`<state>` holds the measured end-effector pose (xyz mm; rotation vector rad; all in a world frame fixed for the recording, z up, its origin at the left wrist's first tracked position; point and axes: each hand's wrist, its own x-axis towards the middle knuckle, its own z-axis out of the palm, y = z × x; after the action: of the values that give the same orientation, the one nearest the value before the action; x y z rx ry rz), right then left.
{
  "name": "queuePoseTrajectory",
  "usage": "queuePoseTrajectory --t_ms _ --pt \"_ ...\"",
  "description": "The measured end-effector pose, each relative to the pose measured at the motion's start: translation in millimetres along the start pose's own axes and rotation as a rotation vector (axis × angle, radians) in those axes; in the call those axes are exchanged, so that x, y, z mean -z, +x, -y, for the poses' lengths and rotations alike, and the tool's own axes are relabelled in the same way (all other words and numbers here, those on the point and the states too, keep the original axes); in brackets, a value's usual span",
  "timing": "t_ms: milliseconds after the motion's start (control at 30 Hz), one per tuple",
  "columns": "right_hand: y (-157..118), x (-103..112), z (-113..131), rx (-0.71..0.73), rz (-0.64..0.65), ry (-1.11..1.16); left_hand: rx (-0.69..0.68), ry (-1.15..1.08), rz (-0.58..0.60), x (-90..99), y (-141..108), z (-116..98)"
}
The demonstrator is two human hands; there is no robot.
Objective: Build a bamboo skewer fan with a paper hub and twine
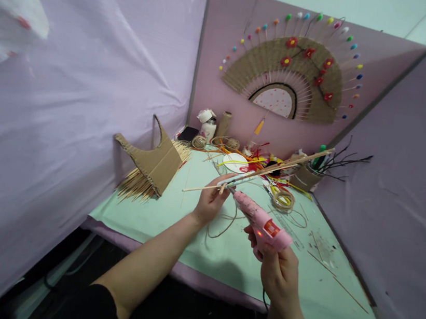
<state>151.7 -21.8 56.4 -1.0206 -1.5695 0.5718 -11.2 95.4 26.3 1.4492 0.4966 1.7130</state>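
Black shirt (196,311), right hand (279,275) around glue gun (255,213)

The pale green surface (173,222) carries bamboo skewers (141,186) left of the left hand (211,201), a twine coil (280,207) beyond the right hand (279,267), thin sticks (336,276) to its right, a white bottle (209,131) farther off.

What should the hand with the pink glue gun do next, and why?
Probably squeeze out a little glue: the right hand holds the pink glue gun with its tip close to the thin sticks in the left hand, and a small light glows on it.
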Motion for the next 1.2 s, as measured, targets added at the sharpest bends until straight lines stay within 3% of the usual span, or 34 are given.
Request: queuePoseTrajectory --t_ms 667,1033,1200 --pt "5 -2 5 0.049 0.02 -0.04 0.018 0.016 0.01 2.0 -1 5" --pt "-2 0 -3 -0.051 0.038 -0.021 0.041 0.005 -0.024 2.1 -1 7" --pt "0 -1 0 -0.032 0.062 -0.008 0.045 0.028 -0.02 2.1 0 5"
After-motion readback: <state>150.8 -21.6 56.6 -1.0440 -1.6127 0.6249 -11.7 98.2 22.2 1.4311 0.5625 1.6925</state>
